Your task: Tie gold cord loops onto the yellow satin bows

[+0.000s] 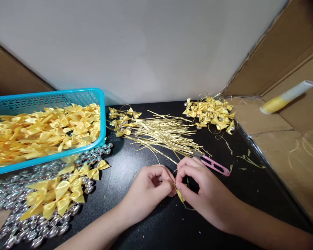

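Note:
My left hand and my right hand meet over the black table, both pinched on one small yellow ribbon bow with a thin gold wire. Just beyond my fingers lies a loose bundle of gold wire ties. A pink thread snipper rests on the table right behind my right hand.
A turquoise basket full of yellow bows sits at the left. Silver heart beads and loose bows lie in front of it. A pile of bows with beads is at the back right. Cardboard with a yellow-white tube borders the right.

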A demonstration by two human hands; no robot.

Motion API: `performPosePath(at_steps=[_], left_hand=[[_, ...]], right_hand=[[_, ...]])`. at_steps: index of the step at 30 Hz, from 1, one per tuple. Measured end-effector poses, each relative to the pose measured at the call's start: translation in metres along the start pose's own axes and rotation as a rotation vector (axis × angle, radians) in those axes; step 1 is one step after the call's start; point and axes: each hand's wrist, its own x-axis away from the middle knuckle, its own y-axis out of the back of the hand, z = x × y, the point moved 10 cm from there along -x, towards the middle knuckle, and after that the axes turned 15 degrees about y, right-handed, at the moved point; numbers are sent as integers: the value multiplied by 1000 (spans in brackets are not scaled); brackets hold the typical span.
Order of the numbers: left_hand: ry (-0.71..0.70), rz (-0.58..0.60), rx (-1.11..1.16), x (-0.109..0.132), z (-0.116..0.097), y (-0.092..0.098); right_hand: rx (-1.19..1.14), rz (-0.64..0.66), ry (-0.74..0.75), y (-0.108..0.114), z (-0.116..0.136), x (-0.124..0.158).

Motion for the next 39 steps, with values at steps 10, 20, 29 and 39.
performPosePath(at_steps=[10,20,29,39], left_hand=[[-93,-46,-43,3,-4,2],[-117,-40,41,4,-5,3],[-132,-74,-18,5,-5,3],[-149,-72,13,7,-6,4]], right_hand=[[-43,42,-23,-2,0,2],[15,29,4,1,-2,3],[-1,88,-34,0,2,0],[48,86,-13,1,2,0]])
